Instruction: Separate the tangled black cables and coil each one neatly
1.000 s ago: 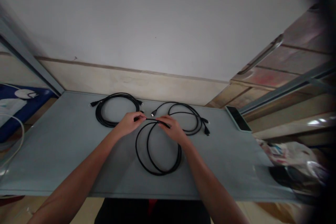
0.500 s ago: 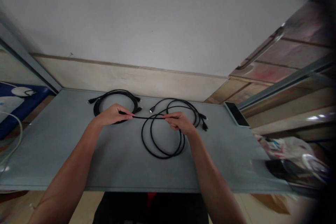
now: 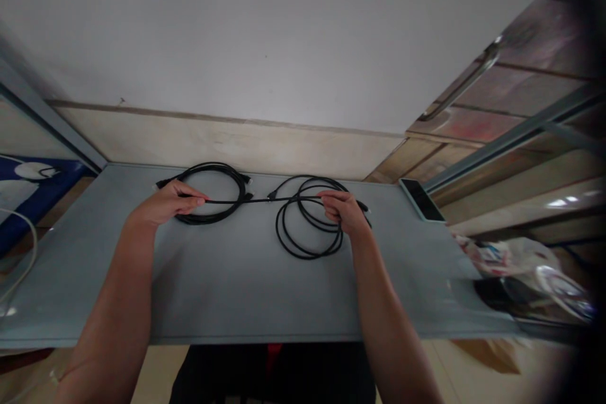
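A black cable [image 3: 255, 201] runs straight and taut between my two hands. My left hand [image 3: 173, 201] pinches it at the left, in front of a coiled black cable [image 3: 226, 211] with plugs at its ends. My right hand [image 3: 344, 209] pinches the same taut cable at the right, over loose black loops [image 3: 283, 230] that lie on the grey table. A plug [image 3: 272, 194] sits between the coil and the loops, close to the taut stretch. Part of the loops is hidden behind my right hand.
A phone [image 3: 423, 200] lies at the right end of the grey table [image 3: 250, 297]. Beside the table on the right are a dark cup-like object [image 3: 497, 293] and plastic bags [image 3: 525, 255]. A white cord [image 3: 33, 246] hangs at the left edge. The wall stands behind.
My hands have moved apart, the left one farther left, so the stretch of cable between them is longer. The loose loops have shrunk and shifted to the right.
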Tool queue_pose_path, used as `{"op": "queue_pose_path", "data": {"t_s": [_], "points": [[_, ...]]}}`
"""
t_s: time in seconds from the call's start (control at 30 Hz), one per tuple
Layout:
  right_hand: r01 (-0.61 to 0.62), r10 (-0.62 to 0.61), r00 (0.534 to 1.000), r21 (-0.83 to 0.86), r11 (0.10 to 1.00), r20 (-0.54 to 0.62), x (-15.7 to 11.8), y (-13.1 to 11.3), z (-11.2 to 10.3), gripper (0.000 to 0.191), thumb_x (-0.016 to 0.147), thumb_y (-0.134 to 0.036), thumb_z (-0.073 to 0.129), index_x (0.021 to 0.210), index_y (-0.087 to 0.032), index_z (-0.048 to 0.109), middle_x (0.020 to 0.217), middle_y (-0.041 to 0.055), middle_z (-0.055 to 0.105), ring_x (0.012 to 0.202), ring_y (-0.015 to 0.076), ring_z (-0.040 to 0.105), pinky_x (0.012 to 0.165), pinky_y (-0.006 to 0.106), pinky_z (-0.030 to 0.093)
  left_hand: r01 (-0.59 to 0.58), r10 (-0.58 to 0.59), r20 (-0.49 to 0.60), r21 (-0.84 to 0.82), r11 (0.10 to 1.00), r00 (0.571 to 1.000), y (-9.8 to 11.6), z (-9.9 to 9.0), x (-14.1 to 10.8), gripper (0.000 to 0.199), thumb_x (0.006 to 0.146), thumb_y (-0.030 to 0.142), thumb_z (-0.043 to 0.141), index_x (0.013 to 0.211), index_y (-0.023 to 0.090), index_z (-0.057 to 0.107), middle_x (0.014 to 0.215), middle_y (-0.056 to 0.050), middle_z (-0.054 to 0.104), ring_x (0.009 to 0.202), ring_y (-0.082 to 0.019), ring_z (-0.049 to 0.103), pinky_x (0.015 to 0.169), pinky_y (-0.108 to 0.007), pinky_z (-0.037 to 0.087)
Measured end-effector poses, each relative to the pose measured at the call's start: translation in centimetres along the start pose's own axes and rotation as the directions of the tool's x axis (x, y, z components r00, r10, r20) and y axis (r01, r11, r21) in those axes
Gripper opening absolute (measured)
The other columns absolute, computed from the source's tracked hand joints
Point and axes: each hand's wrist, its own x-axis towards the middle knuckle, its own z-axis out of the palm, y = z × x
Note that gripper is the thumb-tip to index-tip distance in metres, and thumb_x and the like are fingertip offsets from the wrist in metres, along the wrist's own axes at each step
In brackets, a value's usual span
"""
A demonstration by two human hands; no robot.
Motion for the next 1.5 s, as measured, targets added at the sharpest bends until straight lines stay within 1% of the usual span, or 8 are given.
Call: {"op": "queue_pose_path", "data": {"t_s": [0.17,0.4,0.63,0.77,0.93,1.07,1.23,1.5], "points": [[-0.061,0.063,0.997,-0.035,0.997,0.043,-0.2,0.1,-1.2,0.025,0.070,-0.029,0.075,0.089,-0.013,0.072,0.047,-0.0096,0.030,0.040,0.0035,0.019,0.036,0.021,0.012,0.079,-0.074,0.186,-0.020,0.997,0.980,0.3,1.9,0.5,0.033,0.070,0.035,0.079,0.093,0.012,0.078,0.047,0.002,0.046,0.044,-0.006,0.034,0.041,-0.019,0.024],[-0.154,0.176,0.966,-0.125,0.980,0.191,-0.4,0.5,-1.4,0.022,0.072,-0.027,0.072,0.087,-0.011,0.071,0.045,-0.0105,0.028,0.040,0.0035,0.018,0.038,0.020,0.011,0.093,-0.125,0.289,0.121,0.988,0.949,0.8,2.1,0.4,0.032,0.074,0.040,0.075,0.090,0.013,0.078,0.050,0.000,0.051,0.045,-0.007,0.039,0.042,-0.019,0.028],[-0.037,0.038,0.999,-0.059,0.998,0.015,0.3,0.6,-1.4,0.026,0.068,-0.030,0.074,0.089,-0.014,0.070,0.049,-0.0099,0.029,0.040,0.0039,0.019,0.035,0.020,0.014,0.063,-0.171,0.670,0.182,0.981,0.722,1.1,5.3,0.7,0.039,0.082,0.038,0.067,0.117,0.020,0.071,0.065,-0.002,0.060,0.056,-0.010,0.050,0.052,-0.020,0.040],[-0.033,0.033,0.999,-0.067,0.997,-0.004,0.7,0.8,-1.4,0.029,0.069,-0.030,0.074,0.092,-0.014,0.070,0.052,-0.0092,0.031,0.041,0.0036,0.019,0.035,0.020,0.014,0.046,-0.137,0.735,0.142,0.989,0.664,1.2,7.1,0.8,0.039,0.084,0.037,0.066,0.119,0.020,0.071,0.067,-0.003,0.060,0.058,-0.011,0.051,0.054,-0.021,0.040],[-0.017,0.018,1.000,-0.032,0.999,0.025,0.4,0.6,-0.8,0.037,0.073,-0.031,0.074,0.105,-0.014,0.070,0.052,-0.0104,0.025,0.043,0.0043,0.017,0.036,0.020,0.015,0.026,-0.087,0.688,0.098,0.995,0.721,0.1,7.7,1.7,0.044,0.083,0.033,0.067,0.125,0.021,0.066,0.083,-0.006,0.067,0.062,-0.010,0.052,0.058,-0.020,0.041],[0.006,-0.007,1.000,0.056,0.998,0.020,-0.1,0.1,-0.7,0.041,0.076,-0.030,0.073,0.113,-0.014,0.068,0.054,-0.0109,0.022,0.044,0.0044,0.015,0.037,0.020,0.014,0.085,-0.079,0.628,0.021,0.996,0.774,-0.8,8.2,2.1,0.070,0.081,0.029,0.069,0.146,0.024,0.042,0.100,-0.006,0.066,0.063,-0.008,0.053,0.060,-0.021,0.043],[-0.059,0.054,0.990,0.036,0.998,0.132,-0.3,0.2,0.1,0.036,0.076,-0.030,0.073,0.108,-0.014,0.069,0.053,-0.0108,0.023,0.043,0.0042,0.015,0.037,0.021,0.013,0.197,-0.118,0.647,-0.050,0.979,0.753,-0.9,9.6,1.9,0.059,0.086,0.036,0.063,0.139,0.016,0.046,0.083,-0.005,0.064,0.057,-0.011,0.054,0.054,-0.024,0.042],[-0.117,0.151,0.928,-0.120,0.986,0.340,-0.5,2.3,4.7,0.043,0.079,-0.035,0.071,0.115,-0.012,0.069,0.054,-0.0101,0.026,0.044,0.0043,0.020,0.041,0.020,0.014,0.267,-0.168,0.302,-0.323,0.908,0.938,-1.1,13.6,2.5,0.045,0.086,0.050,0.061,0.118,0.018,0.054,0.058,0.011,0.025,0.041,-0.004,0.018,0.039,-0.016,0.012]]}}
